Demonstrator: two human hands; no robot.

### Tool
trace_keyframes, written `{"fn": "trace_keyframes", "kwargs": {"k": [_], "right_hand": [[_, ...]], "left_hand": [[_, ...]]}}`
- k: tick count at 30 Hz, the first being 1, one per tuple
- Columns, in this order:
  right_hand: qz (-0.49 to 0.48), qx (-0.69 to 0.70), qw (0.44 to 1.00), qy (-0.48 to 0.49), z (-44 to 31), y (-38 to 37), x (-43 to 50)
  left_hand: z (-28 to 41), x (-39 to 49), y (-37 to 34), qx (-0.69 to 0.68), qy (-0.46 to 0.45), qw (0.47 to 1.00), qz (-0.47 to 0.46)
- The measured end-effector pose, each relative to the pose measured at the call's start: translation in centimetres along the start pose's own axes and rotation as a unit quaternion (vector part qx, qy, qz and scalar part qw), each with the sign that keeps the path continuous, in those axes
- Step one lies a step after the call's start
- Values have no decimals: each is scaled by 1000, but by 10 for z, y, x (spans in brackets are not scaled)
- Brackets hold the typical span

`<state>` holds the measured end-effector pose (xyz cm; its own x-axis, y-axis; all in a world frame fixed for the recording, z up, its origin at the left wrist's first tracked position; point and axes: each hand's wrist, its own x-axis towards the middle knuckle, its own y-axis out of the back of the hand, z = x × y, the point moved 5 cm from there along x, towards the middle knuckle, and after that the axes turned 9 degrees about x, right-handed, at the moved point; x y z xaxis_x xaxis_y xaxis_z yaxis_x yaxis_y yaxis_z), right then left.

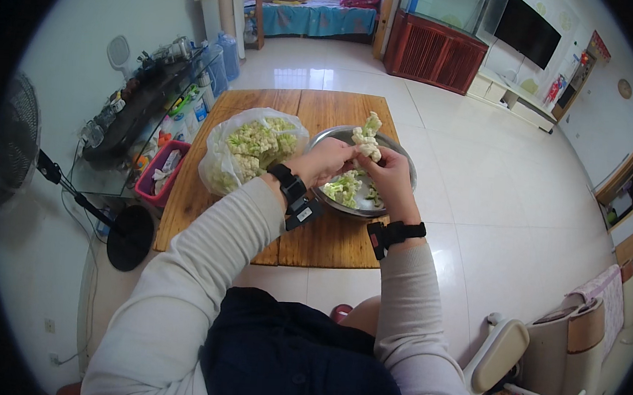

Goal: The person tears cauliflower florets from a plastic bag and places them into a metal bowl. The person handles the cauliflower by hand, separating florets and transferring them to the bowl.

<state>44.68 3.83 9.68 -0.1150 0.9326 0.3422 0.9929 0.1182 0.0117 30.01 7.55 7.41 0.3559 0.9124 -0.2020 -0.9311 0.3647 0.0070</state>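
Over a round metal basin [339, 205], my left hand [328, 159] and my right hand [390, 175] meet at a piece of cauliflower [369, 133]. Both hands grip it low down, and its pale florets and green stalks stick up above the fingers. Several cut florets [343, 190] lie in the basin under my hands, part of them hidden by my fingers. Left of the basin stands an open clear plastic bag [213, 160] filled with more cauliflower [254, 141]. My left wrist is close to the bag's right side.
The wooden table [313, 247] bears bag and basin. Beside its left edge are a pink plastic bin [154, 189], a cluttered glass shelf [98, 174] and a standing fan [129, 238]. Tiled floor [493, 182] extends right. A beige seat [501, 353] stands lower right.
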Motion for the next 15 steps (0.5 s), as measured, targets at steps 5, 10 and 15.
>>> {"fn": "trace_keyframes", "kwargs": {"k": [5, 10, 15], "right_hand": [[-3, -87, 994, 68, 6, -7, 2], [40, -98, 987, 125, -3, -14, -2], [38, -116, 984, 131, -9, -16, -5]], "left_hand": [[6, -13, -3, -21, 1, 1000, 15], [15, -28, -3, 52, 39, 997, 44], [17, -28, -7, -3, 21, 999, 47]]}}
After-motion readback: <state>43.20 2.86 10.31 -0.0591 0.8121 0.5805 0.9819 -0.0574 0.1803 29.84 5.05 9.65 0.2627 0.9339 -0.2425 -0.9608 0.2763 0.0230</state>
